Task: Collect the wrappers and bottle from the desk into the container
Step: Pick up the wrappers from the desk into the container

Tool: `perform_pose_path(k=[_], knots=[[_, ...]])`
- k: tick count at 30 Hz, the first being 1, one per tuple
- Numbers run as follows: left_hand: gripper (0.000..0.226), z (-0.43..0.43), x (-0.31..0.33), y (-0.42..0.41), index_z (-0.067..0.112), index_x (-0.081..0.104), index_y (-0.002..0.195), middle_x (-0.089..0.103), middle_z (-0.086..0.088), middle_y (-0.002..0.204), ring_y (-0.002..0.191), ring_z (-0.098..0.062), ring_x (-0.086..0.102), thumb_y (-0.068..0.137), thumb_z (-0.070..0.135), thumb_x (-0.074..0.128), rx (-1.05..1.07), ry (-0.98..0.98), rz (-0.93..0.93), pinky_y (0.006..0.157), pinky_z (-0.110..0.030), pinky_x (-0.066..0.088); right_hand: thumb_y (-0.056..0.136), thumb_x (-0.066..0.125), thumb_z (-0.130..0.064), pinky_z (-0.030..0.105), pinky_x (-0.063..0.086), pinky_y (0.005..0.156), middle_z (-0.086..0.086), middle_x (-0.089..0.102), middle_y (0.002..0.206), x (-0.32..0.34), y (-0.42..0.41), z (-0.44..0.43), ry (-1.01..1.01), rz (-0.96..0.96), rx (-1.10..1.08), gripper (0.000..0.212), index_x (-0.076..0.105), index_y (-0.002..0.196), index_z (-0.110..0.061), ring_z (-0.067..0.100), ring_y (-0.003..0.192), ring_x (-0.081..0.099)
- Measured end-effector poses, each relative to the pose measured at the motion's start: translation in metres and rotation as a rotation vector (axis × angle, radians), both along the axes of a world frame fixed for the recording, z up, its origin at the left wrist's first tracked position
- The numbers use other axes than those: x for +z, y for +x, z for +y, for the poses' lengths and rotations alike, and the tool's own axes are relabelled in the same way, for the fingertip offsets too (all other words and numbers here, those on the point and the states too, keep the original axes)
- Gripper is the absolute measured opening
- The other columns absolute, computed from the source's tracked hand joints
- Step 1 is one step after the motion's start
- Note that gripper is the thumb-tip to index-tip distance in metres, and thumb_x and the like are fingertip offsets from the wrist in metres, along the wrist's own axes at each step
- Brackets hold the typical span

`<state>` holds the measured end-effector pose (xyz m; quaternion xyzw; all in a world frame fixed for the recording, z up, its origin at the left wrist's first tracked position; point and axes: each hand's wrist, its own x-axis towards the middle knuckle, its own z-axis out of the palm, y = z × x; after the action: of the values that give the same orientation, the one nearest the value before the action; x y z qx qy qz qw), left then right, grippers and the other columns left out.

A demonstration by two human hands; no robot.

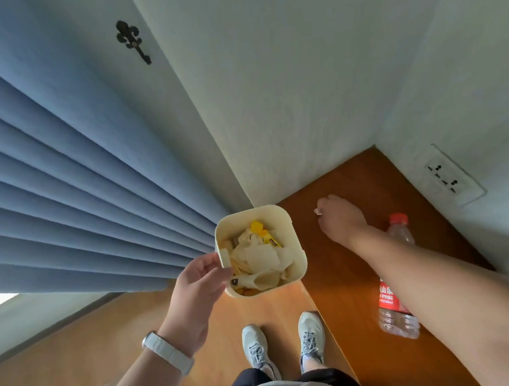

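A cream square container [283, 215] hangs beside the desk's left edge, and my left hand [199, 289] grips its near-left rim. Inside it lie crumpled white wrappers [261, 256] and a yellow wrapper [264, 234]. My right hand [339, 218] reaches across the brown desk [352, 182] toward the far corner, its fingertips pinched on a small white scrap [317, 211]. A clear plastic bottle [395, 303] with a red cap and red label lies on the desk, partly hidden under my right forearm.
Blue curtains [57, 182] hang at the left beside a white wall with a dark hook [132, 42]. A wall socket [444, 177] sits right of the desk. My feet in pale sneakers [281, 344] stand on the wooden floor below the container.
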<state>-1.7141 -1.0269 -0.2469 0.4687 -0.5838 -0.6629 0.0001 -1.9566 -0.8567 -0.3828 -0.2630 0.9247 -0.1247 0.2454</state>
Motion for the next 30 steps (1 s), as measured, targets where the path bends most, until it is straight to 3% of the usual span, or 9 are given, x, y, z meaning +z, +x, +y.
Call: perform_pose_path(k=[3,8,11,14,17,21,24,28,30], knots=[[0.039,-0.006,-0.001,-0.002,0.004,0.069,0.107,0.076,-0.025,0.104,0.086,-0.025,0.072,0.070,0.016,0.071,-0.016,0.015,-0.001,0.079,-0.031,0.059,0.093,0.050,-0.017,0.040,0.053,0.075,0.000,0.060,0.107,0.019,0.017,0.002,-0.125,0.036,-0.130,0.017,0.064,0.102,-0.019,0.021,0.093,0.060],[0.016,-0.014,-0.010,-0.014,0.004,0.068,0.106,0.077,-0.022,0.100,0.077,-0.017,0.074,0.092,0.000,0.063,-0.101,0.038,-0.011,0.064,-0.020,0.059,0.090,0.057,-0.017,0.037,0.055,0.075,-0.005,0.066,0.106,0.078,0.048,0.002,-0.468,0.114,-0.254,0.017,0.067,0.104,-0.020,0.013,0.093,0.063],[0.022,-0.015,-0.009,-0.027,0.001,0.068,0.112,0.077,-0.021,0.103,0.081,-0.020,0.073,0.092,-0.001,0.062,-0.151,0.074,-0.001,0.077,-0.028,0.058,0.089,0.063,-0.014,0.034,0.055,0.074,-0.004,0.068,0.097,0.112,0.076,-0.002,-0.612,0.122,-0.198,0.012,0.068,0.098,-0.017,0.010,0.084,0.062],[0.023,-0.013,-0.001,-0.042,0.000,0.070,0.107,0.077,-0.022,0.096,0.084,-0.026,0.071,0.084,0.002,0.068,-0.229,0.125,0.045,0.091,-0.042,0.057,0.088,0.065,-0.012,0.025,0.054,0.072,-0.003,0.070,0.098,0.133,0.099,-0.009,-0.602,0.165,-0.072,0.012,0.070,0.099,-0.014,0.006,0.082,0.061],[0.035,-0.008,0.006,-0.054,0.002,0.072,0.105,0.075,-0.028,0.102,0.089,-0.033,0.069,0.072,0.013,0.068,-0.340,0.159,0.072,0.100,-0.054,0.052,0.091,0.061,-0.014,0.028,0.052,0.071,-0.001,0.069,0.101,0.142,0.108,-0.016,-0.507,0.165,-0.013,0.014,0.069,0.102,-0.013,0.010,0.085,0.060],[0.018,-0.003,0.004,-0.071,0.005,0.074,0.104,0.076,-0.024,0.101,0.088,-0.027,0.072,0.088,0.001,0.065,-0.457,0.175,0.082,0.087,-0.040,0.059,0.093,0.059,-0.023,0.028,0.048,0.074,-0.001,0.066,0.110,0.153,0.110,-0.007,-0.443,0.172,-0.065,0.021,0.066,0.111,-0.016,0.014,0.092,0.059],[0.018,0.004,0.005,-0.084,0.007,0.074,0.103,0.077,-0.020,0.100,0.095,-0.030,0.071,0.091,-0.001,0.063,-0.502,0.164,0.081,0.094,-0.043,0.054,0.093,0.055,-0.032,0.035,0.053,0.076,-0.003,0.065,0.109,0.154,0.111,0.015,-0.445,0.247,-0.142,0.026,0.066,0.112,-0.018,0.016,0.093,0.062],[0.018,0.014,0.006,-0.100,0.008,0.070,0.107,0.074,-0.013,0.098,0.097,-0.028,0.068,0.093,0.000,0.061,-0.542,0.120,0.062,0.097,-0.041,0.053,0.092,0.053,-0.033,0.030,0.052,0.078,-0.003,0.066,0.104,0.153,0.112,0.058,-0.468,0.390,-0.298,0.029,0.067,0.108,-0.014,0.013,0.090,0.062],[0.021,0.020,0.006,-0.106,0.008,0.069,0.112,0.073,-0.014,0.102,0.097,-0.027,0.068,0.093,0.003,0.062,-0.565,0.104,0.053,0.093,-0.038,0.055,0.092,0.056,-0.028,0.024,0.052,0.070,-0.006,0.062,0.099,0.148,0.113,0.085,-0.458,0.439,-0.433,0.021,0.066,0.104,-0.014,0.010,0.082,0.059]])
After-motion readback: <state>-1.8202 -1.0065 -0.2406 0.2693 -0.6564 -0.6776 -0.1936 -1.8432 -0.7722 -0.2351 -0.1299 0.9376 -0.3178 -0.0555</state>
